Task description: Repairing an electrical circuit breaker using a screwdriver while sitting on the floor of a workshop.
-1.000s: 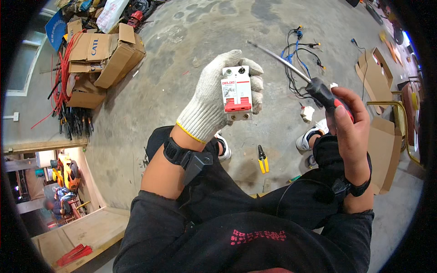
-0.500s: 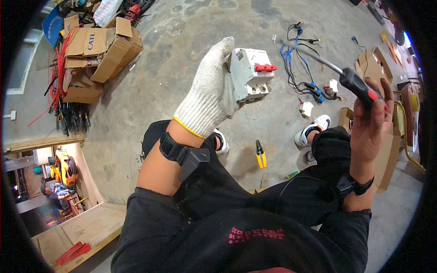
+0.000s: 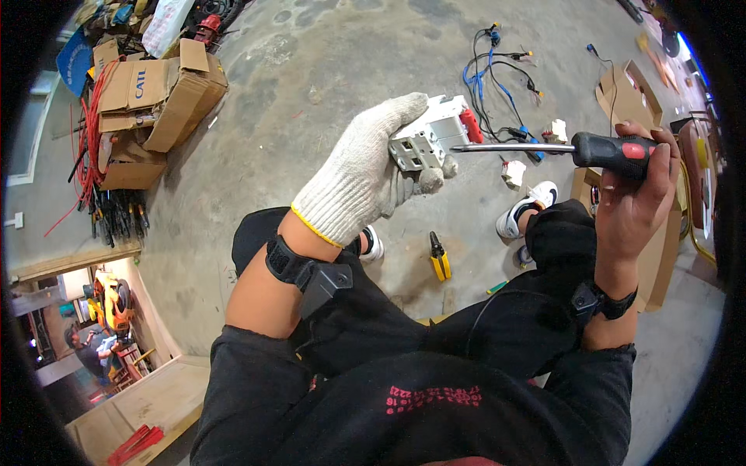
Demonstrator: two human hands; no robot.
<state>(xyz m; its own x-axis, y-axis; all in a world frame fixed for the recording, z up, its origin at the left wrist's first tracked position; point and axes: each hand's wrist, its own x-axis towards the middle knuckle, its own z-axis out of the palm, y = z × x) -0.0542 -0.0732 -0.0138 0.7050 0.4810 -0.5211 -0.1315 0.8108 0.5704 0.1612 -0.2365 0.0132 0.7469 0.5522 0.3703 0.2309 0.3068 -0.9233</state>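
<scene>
Across the grey concrete floor [image 3: 311, 70], torn cardboard boxes [image 3: 159, 97] stood at the far left. Farther right, the gloved left hand [image 3: 361, 151] had its fingers closed around a white circuit breaker [image 3: 437, 128], above the floor. A screwdriver [image 3: 561, 147] pointed at it, contact unclear, its handle pinched in the bare right hand's [image 3: 633, 198] fingers.

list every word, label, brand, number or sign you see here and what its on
Locations only; I leave wording and brands uncopied.
Cardboard box: large, dark blue letters, legible.
Black shirt: rows of small pink characters, partly legible.
Blue board at upper left: pale marks, too small to read.
White circuit breaker in the gloved left hand: no lettering readable at this angle.
</scene>
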